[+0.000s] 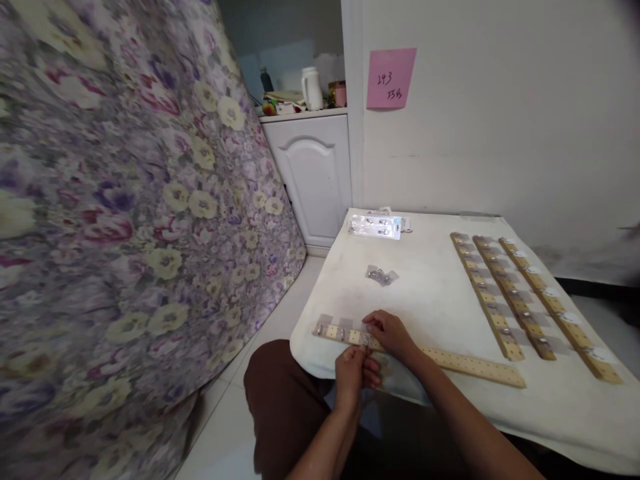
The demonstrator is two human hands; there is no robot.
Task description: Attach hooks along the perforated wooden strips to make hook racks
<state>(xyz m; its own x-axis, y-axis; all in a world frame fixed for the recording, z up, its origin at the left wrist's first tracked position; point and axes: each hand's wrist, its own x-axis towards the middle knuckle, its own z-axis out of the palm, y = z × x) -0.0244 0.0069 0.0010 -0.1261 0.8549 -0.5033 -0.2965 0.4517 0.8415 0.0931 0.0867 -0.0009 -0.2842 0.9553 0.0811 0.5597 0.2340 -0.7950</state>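
Note:
A long wooden strip with rows of holes (470,366) lies near the front edge of the table. Small shiny metal pieces with clear plastic film (342,333) sit on its left part, spaced apart. My left hand (351,371) is closed at the strip's front edge, its fingertips pinched at another small metal piece whose kind I cannot make out. Across from it, my right hand (389,333) reaches over the strip, thumb and fingertips pressed together at the same spot. What lies between those fingertips is too small to name.
Behind the strip lies a small heap of metal pieces on clear film (381,275). A clear plastic pack (375,226) rests at the back left of the white-covered table (425,253). Three filled wooden strips (515,293) lie at the right. A floral curtain (150,200) hangs left.

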